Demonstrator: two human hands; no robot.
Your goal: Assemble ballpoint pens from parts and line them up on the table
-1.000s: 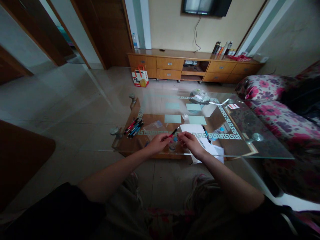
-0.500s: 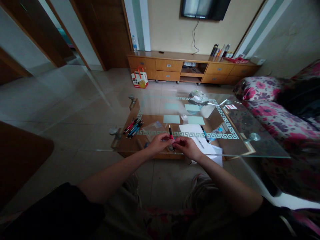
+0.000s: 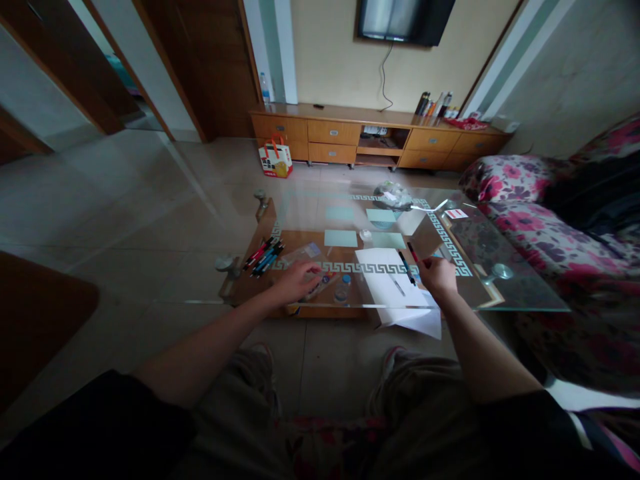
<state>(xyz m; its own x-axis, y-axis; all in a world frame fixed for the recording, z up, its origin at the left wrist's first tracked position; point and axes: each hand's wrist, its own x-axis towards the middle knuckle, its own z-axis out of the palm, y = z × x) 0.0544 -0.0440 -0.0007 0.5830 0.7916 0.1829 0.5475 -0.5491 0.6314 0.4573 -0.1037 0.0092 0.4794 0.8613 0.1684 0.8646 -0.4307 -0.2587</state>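
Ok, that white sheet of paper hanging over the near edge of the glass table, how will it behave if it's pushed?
The white sheet of paper looks thin, so probably floppy and very light. It lies on the smooth glass table, so it likely slides easily. Its near part overhangs the edge and droops, so a push toward the person may tip it off. A dark blue pen lying on it may roll.

Glass table [image 3: 520, 297] — clear top, pale key-pattern border, metal studs at the corners, wooden shelf beneath. On the glass: pens [image 3: 263, 255], a loose bunch at the left end; white sheet [image 3: 387, 283] at the near edge, overhanging it; dark pen [image 3: 405, 265] lying on that sheet's right side; small bottle [image 3: 342, 289] near the front; plastic bag [image 3: 396, 195] at the far edge; card [image 3: 456, 214], red and white — far right corner. Pale green rectangles [image 3: 341, 238] in mid-table; whether on or under the glass, cannot tell.
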